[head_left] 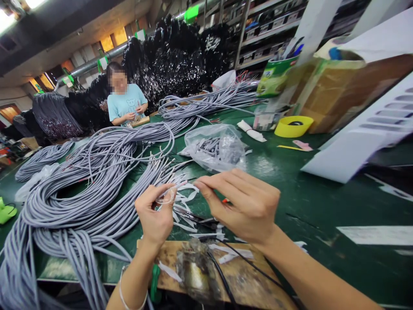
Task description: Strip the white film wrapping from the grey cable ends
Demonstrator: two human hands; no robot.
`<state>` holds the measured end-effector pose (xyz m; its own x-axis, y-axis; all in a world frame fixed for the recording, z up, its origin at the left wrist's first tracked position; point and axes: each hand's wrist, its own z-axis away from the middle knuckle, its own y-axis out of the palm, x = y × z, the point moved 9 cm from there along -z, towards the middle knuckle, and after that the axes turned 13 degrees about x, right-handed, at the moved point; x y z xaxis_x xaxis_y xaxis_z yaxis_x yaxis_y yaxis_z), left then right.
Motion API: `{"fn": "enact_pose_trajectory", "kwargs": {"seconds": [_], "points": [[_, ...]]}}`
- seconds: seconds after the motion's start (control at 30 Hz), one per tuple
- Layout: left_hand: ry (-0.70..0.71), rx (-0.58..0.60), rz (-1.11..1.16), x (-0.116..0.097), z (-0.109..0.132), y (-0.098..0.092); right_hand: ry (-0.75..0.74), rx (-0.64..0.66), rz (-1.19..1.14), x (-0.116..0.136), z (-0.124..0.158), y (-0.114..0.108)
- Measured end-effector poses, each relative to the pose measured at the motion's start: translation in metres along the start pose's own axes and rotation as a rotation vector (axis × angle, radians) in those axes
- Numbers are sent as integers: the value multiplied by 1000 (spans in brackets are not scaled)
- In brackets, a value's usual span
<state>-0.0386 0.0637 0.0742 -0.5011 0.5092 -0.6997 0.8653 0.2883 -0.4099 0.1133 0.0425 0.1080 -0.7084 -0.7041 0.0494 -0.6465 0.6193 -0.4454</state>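
My left hand and my right hand are raised over the green table, fingertips facing each other. Between them they pinch a thin white strip that loops at my left fingers. Something small and orange-red shows under my right fingers. Below the hands lie several loose white strips and the stripped ends of a big bundle of grey cables. A worn wooden board with black leads lies at the table's near edge.
A clear plastic bag of small grey parts lies behind my hands. A yellow bowl, cardboard box and white paper sheets stand to the right. Across the table a person in a light blue shirt handles cables.
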Motion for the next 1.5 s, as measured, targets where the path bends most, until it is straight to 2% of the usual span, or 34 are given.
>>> {"fn": "enact_pose_trajectory", "kwargs": {"seconds": [0.37, 0.5, 0.6, 0.73, 0.8, 0.83, 0.9, 0.97, 1.03, 1.07, 1.13, 1.23, 1.3, 1.37, 1.43, 1.5], "points": [[14, 34, -83, -1, 0, 2, -136, 55, 106, 6, 1, 7], [-21, 38, -38, 2, -1, 2, -126, 77, 15, 3, 2, 12], [-29, 64, -1, 4, -2, 5, 43, 143, -310, -13, 2, 24], [20, 110, 6, -1, -1, 12, 461, 312, -951, -40, 13, 64], [19, 119, -14, -2, 0, 13, 617, 292, -1125, -49, 19, 71], [13, 117, -23, -2, 0, 12, 644, 255, -1113, -53, 19, 67], [-1, 105, -36, 0, 0, 10, 550, 202, -920, -55, 12, 49], [-12, 91, -35, 2, -1, 7, 327, 203, -655, -42, 2, 32], [-16, 98, -43, 3, -1, 7, 125, 220, -452, -23, -1, 23], [-9, 108, -63, 3, -1, 8, 70, 218, -388, -18, -1, 21], [32, 144, -147, -1, -2, 10, 61, 224, -355, -17, 1, 22], [156, 229, -274, -12, -3, 17, 204, 403, -601, -29, 2, 42], [232, 287, -272, -18, -4, 20, 374, 591, -892, -36, 9, 65], [275, 325, -218, -21, -4, 21, 561, 726, -1173, -37, 20, 85], [298, 339, -158, -23, -4, 22, 737, 763, -1381, -35, 31, 99], [299, 310, -114, -23, -3, 21, 861, 721, -1497, -32, 38, 108]]}}
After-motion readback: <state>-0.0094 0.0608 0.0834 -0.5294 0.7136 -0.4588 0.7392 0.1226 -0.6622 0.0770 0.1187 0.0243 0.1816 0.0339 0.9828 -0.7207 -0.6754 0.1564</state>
